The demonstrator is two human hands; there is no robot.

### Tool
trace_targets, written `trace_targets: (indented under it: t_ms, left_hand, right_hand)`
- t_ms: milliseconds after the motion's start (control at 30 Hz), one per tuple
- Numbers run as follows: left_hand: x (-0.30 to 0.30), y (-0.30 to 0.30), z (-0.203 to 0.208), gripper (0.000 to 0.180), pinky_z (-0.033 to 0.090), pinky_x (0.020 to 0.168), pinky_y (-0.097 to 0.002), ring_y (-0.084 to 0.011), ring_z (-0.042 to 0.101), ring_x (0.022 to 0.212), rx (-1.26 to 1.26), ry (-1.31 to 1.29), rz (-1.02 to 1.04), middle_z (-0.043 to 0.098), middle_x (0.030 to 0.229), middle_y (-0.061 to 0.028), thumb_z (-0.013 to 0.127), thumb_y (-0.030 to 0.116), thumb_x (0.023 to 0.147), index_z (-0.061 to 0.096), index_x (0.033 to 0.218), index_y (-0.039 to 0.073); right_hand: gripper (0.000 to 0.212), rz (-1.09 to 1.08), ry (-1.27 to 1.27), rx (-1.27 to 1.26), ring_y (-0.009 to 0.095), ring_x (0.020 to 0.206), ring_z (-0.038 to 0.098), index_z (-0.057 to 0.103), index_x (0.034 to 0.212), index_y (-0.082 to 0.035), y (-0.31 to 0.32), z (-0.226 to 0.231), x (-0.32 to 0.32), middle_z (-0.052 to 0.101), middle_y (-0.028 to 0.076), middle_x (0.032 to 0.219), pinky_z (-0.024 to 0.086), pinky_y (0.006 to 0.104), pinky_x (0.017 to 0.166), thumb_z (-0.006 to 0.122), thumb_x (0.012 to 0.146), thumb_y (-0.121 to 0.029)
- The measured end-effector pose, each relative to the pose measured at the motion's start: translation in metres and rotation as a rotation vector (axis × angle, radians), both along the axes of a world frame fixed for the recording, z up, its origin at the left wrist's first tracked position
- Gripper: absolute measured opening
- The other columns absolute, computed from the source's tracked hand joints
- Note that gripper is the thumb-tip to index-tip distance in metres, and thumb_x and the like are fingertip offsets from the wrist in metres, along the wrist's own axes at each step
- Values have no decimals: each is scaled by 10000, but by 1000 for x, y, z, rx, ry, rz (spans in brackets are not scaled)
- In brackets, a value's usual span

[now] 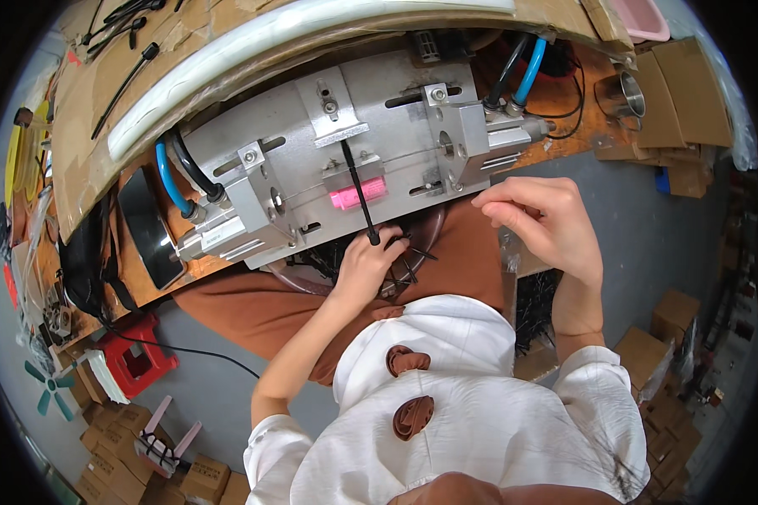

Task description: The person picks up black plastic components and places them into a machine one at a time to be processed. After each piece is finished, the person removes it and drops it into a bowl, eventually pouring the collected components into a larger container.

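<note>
My left hand (364, 271) is closed at the near edge of a metal fixture (269, 101). It grips the thick black end of a thin black rod (358, 181), whose far tip reaches a metal bracket in the middle of the fixture. More thin black rods (411, 268) stick out beside its fingers. Under the rod lies a pink cylindrical piece (370, 190). A translucent bowl (438, 225) with black pieces sits on my lap, partly hidden by the hand. Raised to the right of the fixture, my right hand (552, 220) has thumb and fingers pinched together; anything between them is too small to make out.
Metal cylinder units with blue and black hoses (529, 71) flank the fixture. A white padded tube (253, 55) curves behind it. On the bench are a dark phone (150, 225) and a metal cup (621, 97). A red stool (139, 358) and cardboard boxes (114, 459) stand on the floor.
</note>
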State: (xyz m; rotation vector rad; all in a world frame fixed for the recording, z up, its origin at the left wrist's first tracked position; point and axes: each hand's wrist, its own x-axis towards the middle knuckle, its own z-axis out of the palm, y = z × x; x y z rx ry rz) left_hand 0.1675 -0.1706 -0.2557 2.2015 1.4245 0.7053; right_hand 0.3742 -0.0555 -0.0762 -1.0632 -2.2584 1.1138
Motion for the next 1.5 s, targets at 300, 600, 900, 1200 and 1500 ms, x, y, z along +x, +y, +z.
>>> trace_targets:
  t_ms: [300, 600, 900, 1200, 1500]
  left_hand:
    - [-16, -23, 131, 162, 548, 706, -280, -180, 680, 824, -776, -1459, 277, 702, 878, -141, 628, -4, 885, 646, 1038, -56]
    - [-27, -28, 150, 177, 555, 731, -284, -197, 685, 860, -721, -1551, 187, 697, 886, -160, 606, 12, 905, 632, 1053, -81]
    - [-31, -33, 158, 183, 556, 761, -288, -188, 678, 874, -680, -1545, 106, 698, 911, -170, 602, 11, 908, 618, 1051, -101]
    - [-30, -33, 160, 132, 558, 792, -304, -199, 686, 866, -647, -1618, 90, 694, 888, -180, 619, -40, 881, 618, 999, -98]
    - [-33, -28, 166, 67, 567, 729, -279, -167, 686, 848, -641, -1670, 121, 695, 841, -125, 652, -50, 852, 621, 909, -64]
  right_hand:
    - [82, -45, 155, -200, 116, 598, 618, 699, 867, 29, -11, -4, -13, 662, 77, 683, 448, 235, 524, 638, 829, -10]
    - [82, -4, 140, -275, 108, 594, 610, 706, 873, 15, -19, -7, -25, 662, 73, 682, 421, 226, 506, 640, 839, -21]
    - [83, 22, 131, -295, 108, 600, 610, 703, 875, 20, -21, -8, -28, 662, 77, 686, 422, 224, 510, 639, 837, -18]
    - [84, 14, 113, -308, 100, 593, 597, 703, 871, 21, -21, -8, -27, 660, 73, 690, 408, 221, 504, 636, 842, -19]
    - [89, 13, 114, -309, 96, 595, 595, 702, 882, 22, -21, -8, -25, 654, 64, 681, 408, 218, 505, 635, 852, -28]
